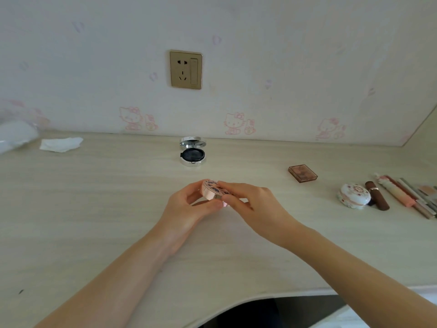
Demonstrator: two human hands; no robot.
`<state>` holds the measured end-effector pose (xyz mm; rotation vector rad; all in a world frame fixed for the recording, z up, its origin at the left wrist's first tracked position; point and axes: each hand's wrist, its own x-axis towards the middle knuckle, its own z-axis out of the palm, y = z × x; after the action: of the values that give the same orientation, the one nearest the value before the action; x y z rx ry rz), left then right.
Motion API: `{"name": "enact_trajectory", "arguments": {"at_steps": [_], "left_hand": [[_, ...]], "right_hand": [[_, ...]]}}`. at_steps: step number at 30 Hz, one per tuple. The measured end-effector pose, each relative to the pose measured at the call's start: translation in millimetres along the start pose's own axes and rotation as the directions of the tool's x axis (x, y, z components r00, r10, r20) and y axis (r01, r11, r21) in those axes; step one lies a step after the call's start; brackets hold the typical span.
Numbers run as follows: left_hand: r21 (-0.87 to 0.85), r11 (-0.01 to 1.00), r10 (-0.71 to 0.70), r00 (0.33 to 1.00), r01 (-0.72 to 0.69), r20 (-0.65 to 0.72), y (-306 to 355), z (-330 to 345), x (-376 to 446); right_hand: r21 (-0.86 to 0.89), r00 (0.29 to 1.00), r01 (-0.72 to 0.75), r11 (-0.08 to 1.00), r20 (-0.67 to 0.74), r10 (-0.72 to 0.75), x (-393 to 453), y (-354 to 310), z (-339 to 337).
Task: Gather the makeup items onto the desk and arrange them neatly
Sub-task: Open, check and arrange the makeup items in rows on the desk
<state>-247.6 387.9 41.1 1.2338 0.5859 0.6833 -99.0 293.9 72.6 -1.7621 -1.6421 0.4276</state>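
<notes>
Both hands hold a round pink compact with a patterned lid just above the middle of the pale wooden desk. My left hand cups it from the left and below. My right hand grips it from the right, fingers over its lid. An open silver cushion compact with a dark insert stands near the wall. To the right lie a brown square palette, a white floral round case, a brown lipstick tube and several sticks and pencils.
A crumpled white tissue and a blurred white object lie at the far left of the desk. A gold wall socket is on the wallpapered wall. The desk's front edge curves inward at the bottom.
</notes>
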Motion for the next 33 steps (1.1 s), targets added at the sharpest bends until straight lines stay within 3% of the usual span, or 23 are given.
{"name": "enact_trajectory", "arguments": {"at_steps": [5,8,11,18,23,28,33], "left_hand": [[0.034,0.999,-0.006,0.999,0.005,0.033,1.2,-1.1,-1.1],[0.033,0.999,0.008,0.999,-0.01,0.051,1.9,-1.8,-0.9],[0.065,0.998,0.018,0.997,-0.023,0.076,0.8,-2.8,-0.4],[0.091,0.995,0.032,0.996,-0.04,0.084,-1.0,-4.3,3.5],[0.081,0.995,0.057,0.993,-0.065,0.101,-1.3,-6.4,4.1],[0.127,0.988,0.077,0.99,-0.092,0.115,-1.9,-6.5,4.8],[0.268,0.959,0.098,0.995,-0.092,-0.01,-3.0,-2.3,5.1]], "right_hand": [[-0.097,0.986,0.053,0.994,0.162,-0.037,3.7,-2.6,-10.7],[-0.077,0.983,0.078,0.994,0.175,-0.064,6.7,-2.4,-17.4],[-0.035,0.979,-0.003,0.999,0.202,0.01,12.0,-0.5,-28.5],[-0.209,0.956,0.034,0.977,0.29,0.028,24.0,-2.9,-40.7],[-0.141,0.944,0.007,0.99,0.327,0.04,30.0,-6.2,-52.1],[-0.058,0.953,0.014,0.998,0.302,0.004,28.3,-2.2,-52.1],[-0.014,0.989,-0.01,1.0,0.147,0.012,29.2,11.0,-39.9]]}}
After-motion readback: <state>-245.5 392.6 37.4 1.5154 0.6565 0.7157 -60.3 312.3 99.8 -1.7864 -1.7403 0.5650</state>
